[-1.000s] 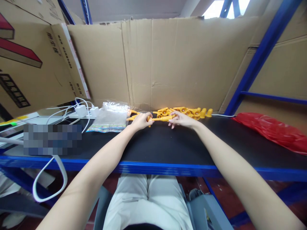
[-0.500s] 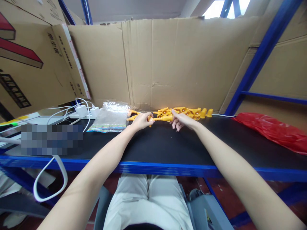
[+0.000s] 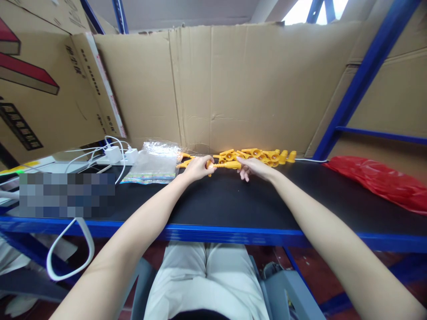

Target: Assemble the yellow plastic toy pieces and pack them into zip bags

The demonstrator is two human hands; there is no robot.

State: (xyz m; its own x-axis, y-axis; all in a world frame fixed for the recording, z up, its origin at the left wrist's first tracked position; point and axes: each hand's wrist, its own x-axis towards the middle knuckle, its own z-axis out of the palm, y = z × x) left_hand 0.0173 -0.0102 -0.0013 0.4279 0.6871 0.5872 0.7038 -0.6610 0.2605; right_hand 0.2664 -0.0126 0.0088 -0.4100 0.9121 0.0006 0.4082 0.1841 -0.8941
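A yellow plastic piece with a thin neck and a thicker ribbed handle (image 3: 231, 165) lies level between my two hands, just above the black tabletop. My left hand (image 3: 200, 167) is closed around its left, rounded end, which the fingers partly hide. At the handle's right tip, my right hand (image 3: 253, 168) has thumb and fingers closed on it, the other fingers loosely curled. Right behind is a pile of similar yellow plastic pieces (image 3: 255, 153) with round cups, partly covered by my right hand. More yellow parts (image 3: 184, 156) show beside my left hand.
A clear plastic bag (image 3: 153, 163) lies left of my left hand. White chargers (image 3: 114, 154) with tangled cables sit farther left. A red plastic bag (image 3: 376, 180) is at the right. A cardboard sheet (image 3: 260, 89) stands behind the black tabletop (image 3: 233, 206), which has a blue front edge.
My right hand has shifted very slightly to the right at the handle's tip, its fingers a bit more curled. The left hand stays in place, still around the yellow piece.
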